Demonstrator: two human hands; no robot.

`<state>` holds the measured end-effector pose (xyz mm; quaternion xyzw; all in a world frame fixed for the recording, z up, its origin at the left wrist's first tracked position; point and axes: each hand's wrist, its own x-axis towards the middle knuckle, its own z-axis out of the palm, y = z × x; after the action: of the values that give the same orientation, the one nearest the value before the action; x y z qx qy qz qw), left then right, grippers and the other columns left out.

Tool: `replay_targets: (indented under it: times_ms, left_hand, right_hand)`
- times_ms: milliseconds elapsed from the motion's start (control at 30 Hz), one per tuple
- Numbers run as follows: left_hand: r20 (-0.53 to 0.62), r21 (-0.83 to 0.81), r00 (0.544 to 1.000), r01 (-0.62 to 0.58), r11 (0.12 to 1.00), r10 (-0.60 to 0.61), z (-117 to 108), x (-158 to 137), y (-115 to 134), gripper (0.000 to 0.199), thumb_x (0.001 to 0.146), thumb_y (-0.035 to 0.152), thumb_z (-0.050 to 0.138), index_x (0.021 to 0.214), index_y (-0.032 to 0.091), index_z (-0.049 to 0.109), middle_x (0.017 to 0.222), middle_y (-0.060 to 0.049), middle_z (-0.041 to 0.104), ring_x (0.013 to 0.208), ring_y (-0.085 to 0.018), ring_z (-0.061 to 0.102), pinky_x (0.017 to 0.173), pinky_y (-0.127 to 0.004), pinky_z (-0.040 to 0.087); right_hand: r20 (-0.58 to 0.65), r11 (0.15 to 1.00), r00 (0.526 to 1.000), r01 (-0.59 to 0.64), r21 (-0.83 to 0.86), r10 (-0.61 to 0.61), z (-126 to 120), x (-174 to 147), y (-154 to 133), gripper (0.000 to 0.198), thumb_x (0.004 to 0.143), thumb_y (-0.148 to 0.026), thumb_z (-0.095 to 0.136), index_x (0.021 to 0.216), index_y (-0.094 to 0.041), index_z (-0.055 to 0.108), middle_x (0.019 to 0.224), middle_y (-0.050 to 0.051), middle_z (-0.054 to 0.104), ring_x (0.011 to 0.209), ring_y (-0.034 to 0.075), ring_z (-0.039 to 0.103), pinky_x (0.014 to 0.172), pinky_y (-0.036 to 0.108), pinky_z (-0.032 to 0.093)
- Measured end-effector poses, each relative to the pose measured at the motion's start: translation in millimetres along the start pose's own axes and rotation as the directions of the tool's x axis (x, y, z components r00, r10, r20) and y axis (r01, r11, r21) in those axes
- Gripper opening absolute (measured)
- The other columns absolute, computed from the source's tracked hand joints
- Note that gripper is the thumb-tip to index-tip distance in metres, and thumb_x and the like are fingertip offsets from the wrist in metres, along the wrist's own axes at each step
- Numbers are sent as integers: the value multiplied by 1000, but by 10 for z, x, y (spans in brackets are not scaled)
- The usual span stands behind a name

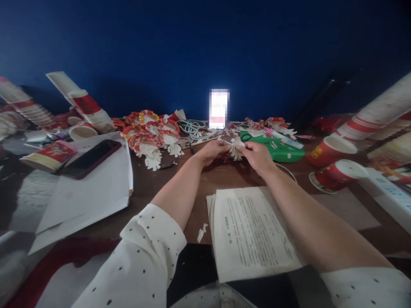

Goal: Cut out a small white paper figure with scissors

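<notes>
A small white paper cutout (238, 148) with a fringed lower edge is held up between my two hands above the brown table. My left hand (213, 150) pinches its left side near a small white bit. From the right, my right hand (257, 155) grips the cutout between thumb and fingers. Just behind the right hand lies a green case (285, 150) with dark-handled scissors (245, 137) and a pink-and-white pen (282, 137) on it. To the left is a heap of red, white and yellow paper crafts (152, 132) with similar fringed white pieces.
A lit phone (219, 109) stands at the back. An open book (253, 226) lies near me. At left are a dark phone (93, 159), white sheets (105, 188) and paper cups (91, 113). More red cups (340, 173) stand at right. Coiled cable (192, 128) lies behind.
</notes>
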<state>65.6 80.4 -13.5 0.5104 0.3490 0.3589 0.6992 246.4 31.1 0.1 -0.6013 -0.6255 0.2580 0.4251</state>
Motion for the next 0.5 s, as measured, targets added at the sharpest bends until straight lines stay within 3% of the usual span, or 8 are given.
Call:
replay_targets:
  times_ms: [233, 500]
  left_hand:
    - [3, 12, 1000, -1, 1000, 1, 11, -10, 9, 22, 79, 24, 82, 79, 12, 64, 70, -1, 65, 62, -8, 59, 67, -24, 49]
    - [-107, 29, 992, -56, 998, 59, 83, 28, -36, 13, 80, 13, 78, 82, 11, 65, 68, 1, 63, 60, -7, 58, 64, -23, 46]
  right_hand:
    - [-4, 1000, 1000, 29, -9, -29, 11, -2, 29, 41, 78, -59, 67, 67, -20, 65, 63, 0, 59, 64, 16, 49, 61, 29, 37]
    - [-24, 997, 998, 56, -57, -58, 15, 14, 55, 39, 77, -54, 63, 59, -20, 57, 55, -3, 46, 58, 12, 37, 59, 29, 31]
